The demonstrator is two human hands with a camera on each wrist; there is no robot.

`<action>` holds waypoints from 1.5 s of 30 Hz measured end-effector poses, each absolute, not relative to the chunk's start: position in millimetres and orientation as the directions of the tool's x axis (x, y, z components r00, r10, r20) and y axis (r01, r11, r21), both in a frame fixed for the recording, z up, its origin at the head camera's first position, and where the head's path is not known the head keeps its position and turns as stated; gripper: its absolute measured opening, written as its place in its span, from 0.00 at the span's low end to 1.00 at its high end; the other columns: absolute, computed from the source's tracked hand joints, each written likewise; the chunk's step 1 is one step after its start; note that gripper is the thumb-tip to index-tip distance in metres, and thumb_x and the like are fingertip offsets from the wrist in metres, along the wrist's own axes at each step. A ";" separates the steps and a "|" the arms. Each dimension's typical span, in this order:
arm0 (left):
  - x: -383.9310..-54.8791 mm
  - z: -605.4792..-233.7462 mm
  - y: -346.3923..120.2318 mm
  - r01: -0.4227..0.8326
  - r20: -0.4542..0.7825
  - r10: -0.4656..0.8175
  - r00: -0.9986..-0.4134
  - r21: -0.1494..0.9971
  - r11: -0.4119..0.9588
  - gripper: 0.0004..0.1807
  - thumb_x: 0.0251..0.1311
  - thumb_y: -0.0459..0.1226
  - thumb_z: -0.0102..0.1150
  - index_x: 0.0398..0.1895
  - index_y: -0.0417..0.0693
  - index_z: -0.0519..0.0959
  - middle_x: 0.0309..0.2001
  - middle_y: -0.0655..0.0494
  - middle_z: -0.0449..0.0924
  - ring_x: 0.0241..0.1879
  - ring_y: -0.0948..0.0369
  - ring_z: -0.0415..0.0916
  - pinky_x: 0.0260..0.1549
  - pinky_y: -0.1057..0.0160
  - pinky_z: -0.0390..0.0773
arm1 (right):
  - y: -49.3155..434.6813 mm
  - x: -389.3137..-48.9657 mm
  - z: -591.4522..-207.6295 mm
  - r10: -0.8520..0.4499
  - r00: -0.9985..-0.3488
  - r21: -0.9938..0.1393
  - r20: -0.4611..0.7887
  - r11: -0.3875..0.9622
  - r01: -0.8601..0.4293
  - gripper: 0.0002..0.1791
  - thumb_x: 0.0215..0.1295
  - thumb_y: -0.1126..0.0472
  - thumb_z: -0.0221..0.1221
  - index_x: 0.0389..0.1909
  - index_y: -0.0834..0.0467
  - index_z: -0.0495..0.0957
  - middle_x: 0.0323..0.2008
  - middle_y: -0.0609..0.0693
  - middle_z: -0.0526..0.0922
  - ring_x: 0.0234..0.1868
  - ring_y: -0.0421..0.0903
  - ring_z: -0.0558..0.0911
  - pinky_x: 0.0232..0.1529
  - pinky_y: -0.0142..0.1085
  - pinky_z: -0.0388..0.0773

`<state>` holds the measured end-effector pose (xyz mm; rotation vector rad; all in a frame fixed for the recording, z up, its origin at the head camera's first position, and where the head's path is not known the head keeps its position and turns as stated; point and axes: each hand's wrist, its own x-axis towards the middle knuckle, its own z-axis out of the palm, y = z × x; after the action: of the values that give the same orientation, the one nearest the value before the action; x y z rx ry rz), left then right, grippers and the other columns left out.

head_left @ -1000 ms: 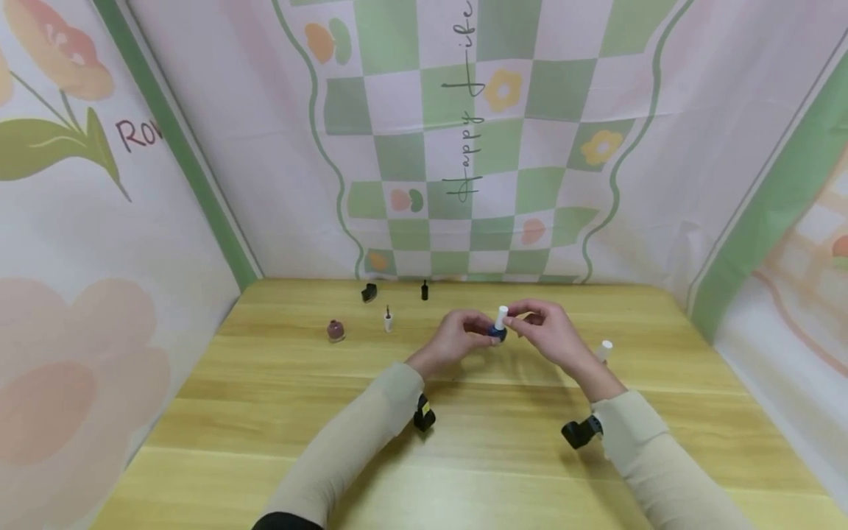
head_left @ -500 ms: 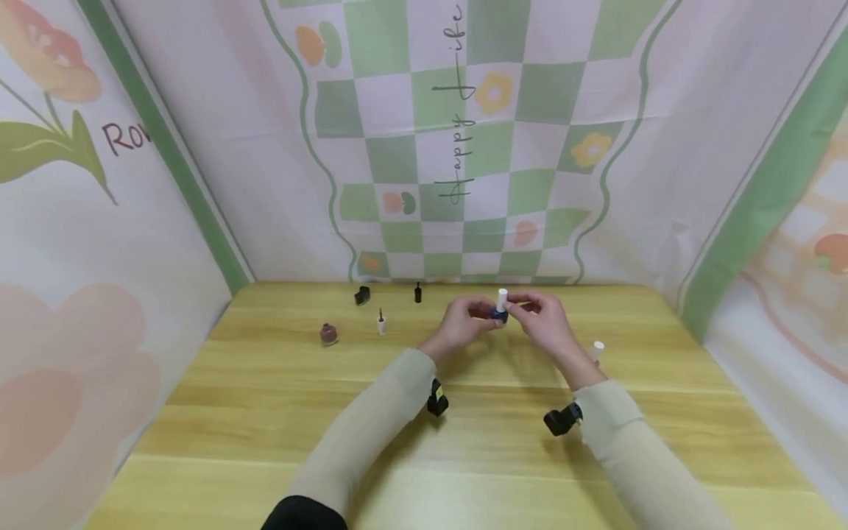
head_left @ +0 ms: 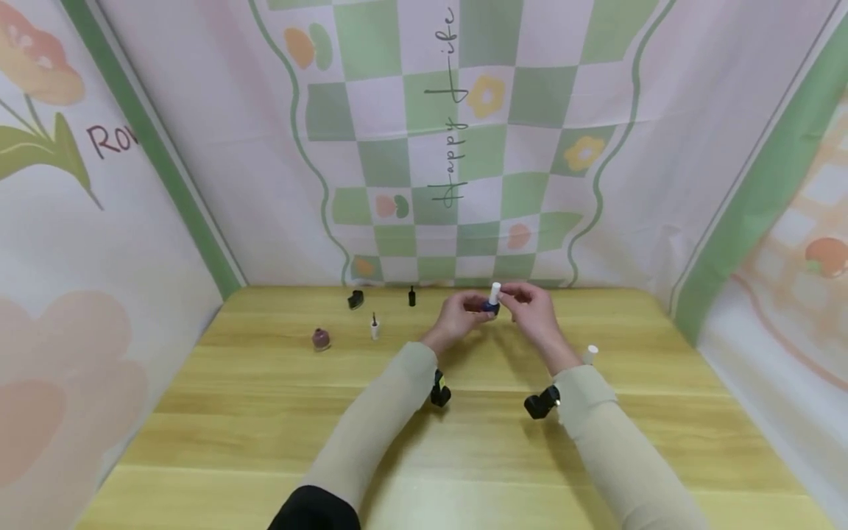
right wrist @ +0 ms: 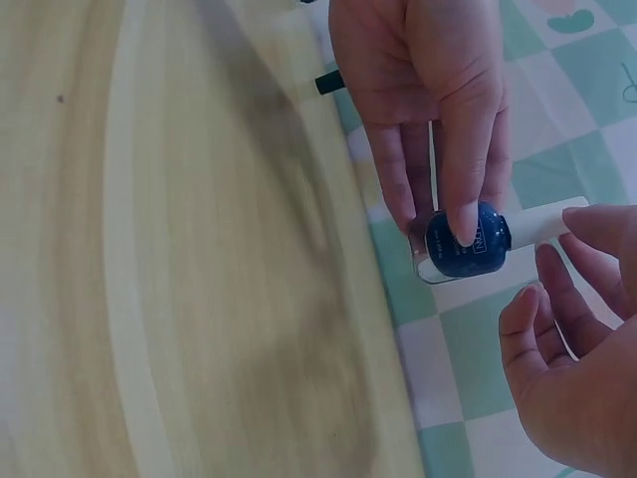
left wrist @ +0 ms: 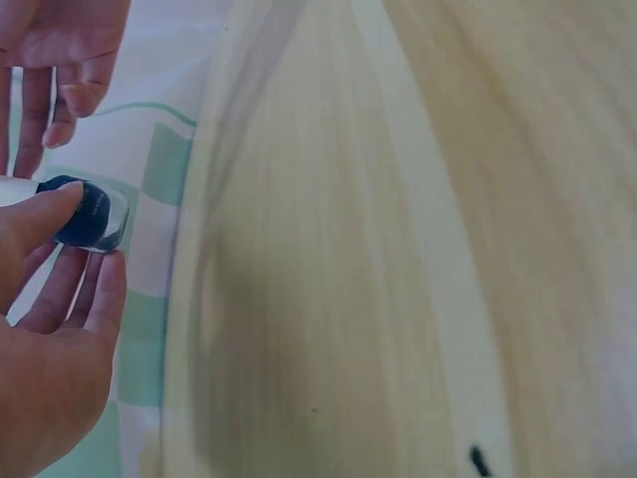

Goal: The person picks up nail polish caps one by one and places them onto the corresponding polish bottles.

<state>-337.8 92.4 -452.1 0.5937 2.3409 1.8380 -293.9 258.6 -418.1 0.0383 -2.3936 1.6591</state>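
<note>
Above the far part of the table, a dark blue nail polish bottle (right wrist: pixel 468 242) with a long white cap (head_left: pixel 495 293) is held between both hands. My left hand (head_left: pixel 458 318) grips the glass body, its thumb pressed on the front and fingers behind, as the right wrist view shows. The fingertips of my right hand (head_left: pixel 532 313) pinch the white cap near its top (right wrist: pixel 545 221). In the left wrist view, the bottle (left wrist: pixel 92 215) lies sideways in the picture, its cap cut off by the edge.
On the wooden table (head_left: pixel 464 456) stand an uncapped mauve polish bottle (head_left: pixel 321 340), a white brush cap (head_left: pixel 375 329), a black brush cap (head_left: pixel 412 298) and a small black object (head_left: pixel 355 299). A white-capped bottle (head_left: pixel 591 354) is partly hidden behind the right forearm. A patterned curtain hangs behind.
Both hands have lifted the blue bottle or moved it away toward the curtain. The right forearm has shifted left. The head view has turned slightly, and the other things stay in place.
</note>
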 end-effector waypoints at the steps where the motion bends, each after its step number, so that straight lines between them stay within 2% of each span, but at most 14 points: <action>1: -339.2 -452.9 93.3 0.238 0.155 0.368 -0.917 0.952 0.193 0.11 0.61 0.30 0.71 0.47 0.43 0.86 0.44 0.52 0.88 0.43 0.61 0.83 0.43 0.67 0.83 | 259.2 -295.1 -418.4 0.112 -0.974 -0.925 0.197 0.351 -0.147 0.18 0.72 0.59 0.63 0.56 0.67 0.81 0.53 0.63 0.81 0.33 0.38 0.75 0.27 0.26 0.75; 9: -351.8 -459.8 103.9 0.247 0.169 0.367 -0.915 0.953 0.175 0.12 0.60 0.29 0.71 0.47 0.40 0.85 0.45 0.49 0.88 0.44 0.60 0.84 0.44 0.68 0.83 | 266.8 -305.5 -424.9 0.145 -0.976 -0.937 0.162 0.334 -0.106 0.18 0.72 0.60 0.63 0.57 0.66 0.80 0.51 0.61 0.81 0.36 0.44 0.77 0.30 0.29 0.78; 16: -358.4 -463.7 111.3 0.245 0.161 0.358 -0.920 0.948 0.201 0.12 0.59 0.28 0.72 0.46 0.39 0.85 0.46 0.47 0.88 0.44 0.57 0.85 0.44 0.68 0.83 | 272.3 -316.0 -433.0 0.165 -0.978 -0.951 0.126 0.301 -0.072 0.17 0.73 0.61 0.62 0.57 0.67 0.80 0.49 0.58 0.82 0.38 0.41 0.78 0.38 0.38 0.83; 20: -360.1 -466.6 113.9 0.264 0.172 0.353 -0.920 0.936 0.231 0.12 0.59 0.27 0.71 0.46 0.37 0.85 0.46 0.45 0.88 0.44 0.56 0.86 0.42 0.69 0.83 | 271.6 -316.9 -433.0 0.168 -0.981 -0.966 0.099 0.254 -0.054 0.18 0.72 0.63 0.62 0.58 0.69 0.79 0.51 0.62 0.82 0.36 0.37 0.78 0.35 0.33 0.82; 22: -360.6 -468.5 115.2 0.268 0.176 0.350 -0.920 0.934 0.236 0.11 0.59 0.26 0.71 0.46 0.37 0.85 0.45 0.45 0.88 0.44 0.55 0.86 0.42 0.69 0.84 | 271.6 -318.3 -435.6 0.180 -0.979 -0.970 0.092 0.240 -0.047 0.18 0.72 0.63 0.63 0.58 0.69 0.79 0.50 0.61 0.82 0.34 0.36 0.78 0.34 0.32 0.82; 27: -363.2 -472.9 119.6 0.259 0.166 0.349 -0.922 0.935 0.241 0.11 0.60 0.27 0.70 0.46 0.37 0.86 0.45 0.46 0.88 0.46 0.53 0.86 0.43 0.68 0.83 | 273.3 -323.7 -444.9 0.218 -0.972 -0.969 0.088 0.243 -0.034 0.17 0.72 0.62 0.63 0.56 0.67 0.80 0.44 0.51 0.83 0.36 0.41 0.80 0.37 0.37 0.83; 32: -364.8 -472.9 123.8 0.273 0.175 0.349 -0.921 0.927 0.258 0.11 0.60 0.27 0.70 0.46 0.38 0.86 0.45 0.47 0.89 0.44 0.55 0.85 0.43 0.70 0.82 | 274.4 -324.9 -445.4 0.229 -0.969 -0.965 0.095 0.260 -0.033 0.16 0.72 0.63 0.62 0.56 0.66 0.80 0.47 0.56 0.83 0.37 0.41 0.80 0.37 0.38 0.83; 36: -363.3 -473.1 126.1 0.272 0.172 0.346 -0.922 0.925 0.266 0.11 0.60 0.27 0.70 0.45 0.38 0.86 0.43 0.48 0.89 0.41 0.59 0.84 0.40 0.70 0.81 | 274.6 -324.8 -445.6 0.231 -0.968 -0.963 0.103 0.267 -0.038 0.16 0.72 0.64 0.62 0.56 0.67 0.80 0.48 0.59 0.83 0.39 0.47 0.81 0.37 0.38 0.83; 45: -357.4 -472.8 127.1 0.247 0.157 0.351 -0.923 0.941 0.230 0.12 0.57 0.25 0.70 0.45 0.35 0.85 0.43 0.44 0.88 0.39 0.56 0.85 0.38 0.71 0.82 | 275.2 -321.9 -448.4 0.263 -0.961 -0.966 0.091 0.257 -0.021 0.15 0.70 0.65 0.63 0.54 0.67 0.81 0.41 0.51 0.85 0.37 0.51 0.82 0.33 0.36 0.83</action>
<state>-357.4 127.1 -472.8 0.5835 2.3930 1.8051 -321.9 275.2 -448.4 -0.2256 -2.2944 1.7698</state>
